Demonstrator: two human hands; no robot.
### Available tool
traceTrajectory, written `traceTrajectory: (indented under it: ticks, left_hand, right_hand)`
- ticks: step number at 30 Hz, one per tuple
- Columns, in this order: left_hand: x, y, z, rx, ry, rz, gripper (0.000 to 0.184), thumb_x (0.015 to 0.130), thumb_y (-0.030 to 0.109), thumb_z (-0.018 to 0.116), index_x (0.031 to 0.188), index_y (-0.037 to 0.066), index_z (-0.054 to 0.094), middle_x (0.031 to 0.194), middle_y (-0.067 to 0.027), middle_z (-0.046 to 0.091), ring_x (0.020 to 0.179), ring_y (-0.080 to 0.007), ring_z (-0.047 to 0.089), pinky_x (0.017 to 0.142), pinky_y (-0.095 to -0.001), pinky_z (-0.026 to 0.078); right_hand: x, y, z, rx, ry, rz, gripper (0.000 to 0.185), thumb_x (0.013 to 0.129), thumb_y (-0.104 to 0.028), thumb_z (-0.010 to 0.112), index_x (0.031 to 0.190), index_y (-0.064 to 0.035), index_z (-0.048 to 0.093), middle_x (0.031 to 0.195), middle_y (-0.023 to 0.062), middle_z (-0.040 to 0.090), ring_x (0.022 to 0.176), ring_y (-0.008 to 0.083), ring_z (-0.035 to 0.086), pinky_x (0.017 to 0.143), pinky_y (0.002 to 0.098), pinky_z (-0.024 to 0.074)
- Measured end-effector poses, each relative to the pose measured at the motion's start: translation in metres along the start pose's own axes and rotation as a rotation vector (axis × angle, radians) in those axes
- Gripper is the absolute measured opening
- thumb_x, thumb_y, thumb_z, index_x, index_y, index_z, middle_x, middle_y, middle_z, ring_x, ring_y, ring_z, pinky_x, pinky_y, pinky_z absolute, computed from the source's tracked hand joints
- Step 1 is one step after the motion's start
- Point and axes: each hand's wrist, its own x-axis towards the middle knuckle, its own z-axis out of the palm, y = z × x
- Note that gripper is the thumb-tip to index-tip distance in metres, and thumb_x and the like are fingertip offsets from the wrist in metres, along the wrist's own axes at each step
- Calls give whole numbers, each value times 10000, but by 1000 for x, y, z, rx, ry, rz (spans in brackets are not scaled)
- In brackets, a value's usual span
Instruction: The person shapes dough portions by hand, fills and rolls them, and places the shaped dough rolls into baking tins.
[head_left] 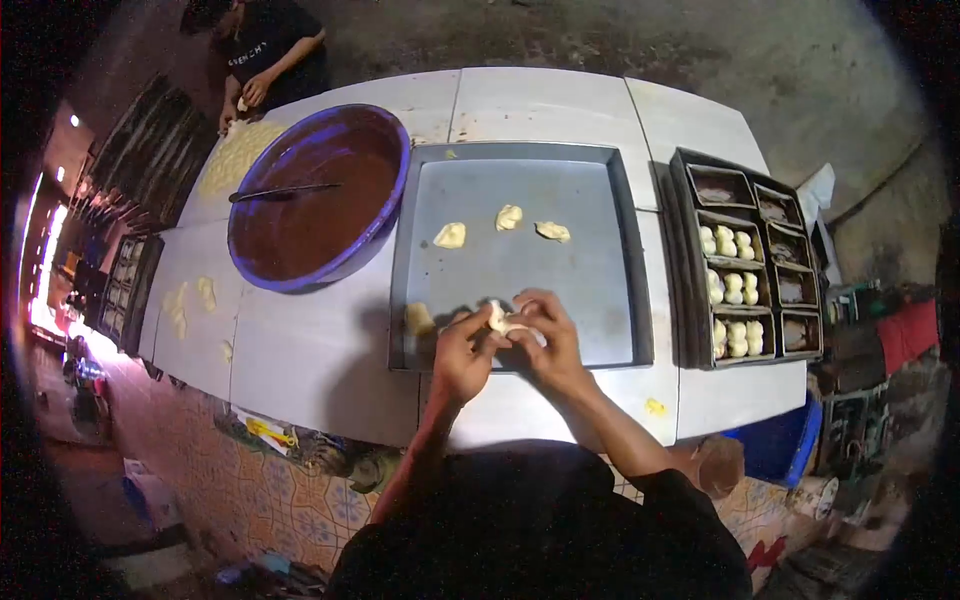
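Note:
Over the near edge of a shallow metal tray (pixel 590 290), both my hands are closed around a small pale piece of dough (pixel 497 318). My left hand (pixel 464 358) pinches it from the left with thumb and fingers. On its other side, the curled fingers of my right hand (pixel 548 340) meet it. Three flattened dough pieces lie farther back on the tray: one at left (pixel 450 235), a middle one (pixel 508 217) and one at right (pixel 552 231). Another dough piece (pixel 419 319) rests at the tray's near left, beside my left hand.
Left of the tray, a purple basin (pixel 395 205) holds brown filling and a dark utensil (pixel 285 192). Divided baking pans (pixel 685 290) at right hold dough balls in several compartments. Dough scraps (pixel 207 292) lie at left. Another person (pixel 275 60) handles dough (pixel 235 155) at the far left corner.

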Motion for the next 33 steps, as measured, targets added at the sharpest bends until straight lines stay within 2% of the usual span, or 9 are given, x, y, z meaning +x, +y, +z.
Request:
traceTrajectory:
  ticks: [3,10,16,19,23,27,30,32,33]
  left_hand:
    - [-7,14,9,-107,-63,-57,208,915,51,583,1076,-72,630,977,-105,567,962,-174,601,845,-273,499]
    - [-13,-14,26,-478,30,-267,217,904,139,643,850,-70,630,894,-65,575,777,-126,582,659,-246,494]
    - [-1,-22,28,-20,7,29,366,849,25,677,1139,-4,455,840,-68,584,796,-109,574,645,-248,488]
    - [1,-17,24,-431,-62,-69,539,775,-108,649,1231,27,395,992,-88,565,876,-147,596,719,-284,513]
    - [4,-25,18,-153,194,22,309,794,76,607,1083,5,523,1044,-101,573,1056,-261,590,893,-346,468]
    - [10,-52,-3,-76,374,-102,126,819,36,613,934,-14,626,933,-78,616,922,-186,600,873,-304,463]
    - [2,-96,-16,-692,376,-218,57,828,58,617,849,13,643,837,-72,639,858,-162,603,806,-301,472]
    - [2,-97,-16,-604,345,-137,92,857,83,602,807,13,634,862,-91,649,837,-160,617,774,-306,480]
    - [6,-38,-12,-82,273,-20,114,881,92,590,858,-5,645,869,-97,658,851,-165,625,782,-309,484]
  right_hand:
    - [-1,3,-6,410,231,187,246,763,-5,692,1008,15,673,1164,114,546,1039,218,563,885,323,467]
    - [-15,-2,-14,22,-29,38,180,845,-69,653,1005,7,686,895,84,640,786,190,630,735,286,504]
    - [-2,13,-13,-135,38,88,469,916,-164,602,1347,-21,485,950,100,659,720,156,603,620,266,481]
    - [8,27,-30,732,-576,900,587,919,-188,607,1431,-48,357,1170,121,610,834,134,605,641,224,524]
    - [17,50,-19,217,-287,468,375,846,62,545,1219,36,577,1152,101,610,940,156,610,801,268,516]
    - [35,120,-36,30,-473,290,464,760,47,635,1219,-13,601,1296,139,571,1152,246,569,949,350,471]
    - [88,106,-59,-229,-285,273,454,764,76,519,1193,-32,622,1282,176,566,1158,286,562,967,379,463]
    - [122,120,-62,-725,-154,-203,425,751,74,485,1133,-22,642,1130,187,633,1088,323,578,921,394,483]
    - [128,126,-60,-720,-140,-200,425,751,74,485,1133,-22,642,1130,187,633,1088,323,578,921,394,483]
